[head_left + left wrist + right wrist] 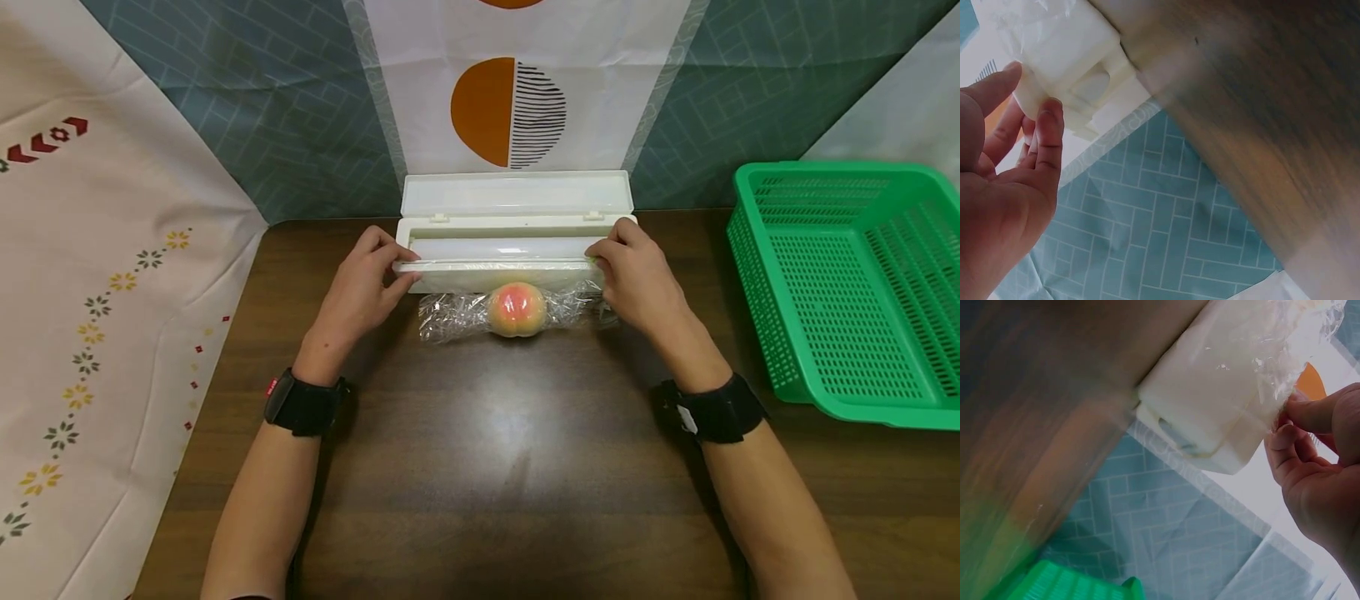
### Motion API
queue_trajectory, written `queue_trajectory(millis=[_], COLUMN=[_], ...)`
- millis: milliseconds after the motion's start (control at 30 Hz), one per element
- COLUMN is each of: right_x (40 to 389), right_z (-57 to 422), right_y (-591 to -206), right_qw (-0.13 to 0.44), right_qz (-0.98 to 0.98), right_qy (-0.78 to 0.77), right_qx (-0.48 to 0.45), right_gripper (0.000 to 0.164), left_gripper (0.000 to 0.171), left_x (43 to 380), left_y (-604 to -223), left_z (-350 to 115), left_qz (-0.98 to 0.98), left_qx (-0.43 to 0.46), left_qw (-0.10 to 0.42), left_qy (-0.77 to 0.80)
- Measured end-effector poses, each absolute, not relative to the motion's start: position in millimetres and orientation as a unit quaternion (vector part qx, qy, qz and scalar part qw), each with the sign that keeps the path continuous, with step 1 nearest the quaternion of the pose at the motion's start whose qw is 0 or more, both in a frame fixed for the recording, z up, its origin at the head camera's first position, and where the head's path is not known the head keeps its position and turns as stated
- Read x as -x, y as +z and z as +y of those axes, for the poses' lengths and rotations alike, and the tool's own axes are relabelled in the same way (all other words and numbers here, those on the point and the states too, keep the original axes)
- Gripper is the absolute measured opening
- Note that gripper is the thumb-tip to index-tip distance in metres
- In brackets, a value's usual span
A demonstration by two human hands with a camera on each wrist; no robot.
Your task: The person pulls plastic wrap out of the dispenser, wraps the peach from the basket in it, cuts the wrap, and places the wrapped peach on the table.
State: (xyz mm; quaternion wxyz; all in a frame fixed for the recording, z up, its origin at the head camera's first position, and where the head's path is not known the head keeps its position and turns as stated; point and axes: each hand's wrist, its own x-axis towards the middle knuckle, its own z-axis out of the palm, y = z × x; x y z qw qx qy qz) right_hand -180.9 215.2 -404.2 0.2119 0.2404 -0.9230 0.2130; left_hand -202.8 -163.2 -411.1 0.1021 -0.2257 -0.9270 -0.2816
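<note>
1. the head view alone shows the whole layout: a white cling-film dispenser box [514, 242] lies across the far middle of a dark wooden table [495, 467], its lid tipped back open, with a peach-coloured fruit [517, 309] just in front of it, wrapped in crumpled clear film [457, 317].
2. in that view the left hand [362, 293] sits at the box's left end and the right hand [637, 279] at its right end, both at the front edge.
3. a green plastic basket [855, 283] stands well apart at the right side of the table; a patterned cloth [97, 317] hangs at the left.
4. the left wrist view shows what the head view hides: the box's end face [1075, 59] seen close, with the thumb and fingertips [1047, 131] curled towards it and touching its corner; the fruit is out of this frame.
5. the right wrist view shows the other end of the box [1222, 406] with film [1291, 356] bunched over its top edge, and the fingertips [1288, 434] pressed together against that edge, seemingly pinching the film, though the blur makes this uncertain.
6. the fruit lies on the table between the two hands, nearer the person than the box, touched by neither hand; the film around it reaches close to the right hand's fingers.
7. the left hand's fingers clamp on the box's front lip, thumb below.
</note>
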Motion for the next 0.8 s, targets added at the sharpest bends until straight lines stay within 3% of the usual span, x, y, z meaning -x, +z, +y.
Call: queue_trajectory(millis=[800], right_x=[185.8], right_z=[208.9], right_y=[-405.0], right_qw=[0.225], right_qz=[-0.913], right_qy=[0.211], right_qx=[-0.266], right_gripper=[0.013], left_gripper=[0.024], left_x=[202.7], left_y=[-409.4], left_z=[-163.1], left_qz=[-0.929], left_qx=[0.226], left_qw=[0.097], left_qy=[-0.277])
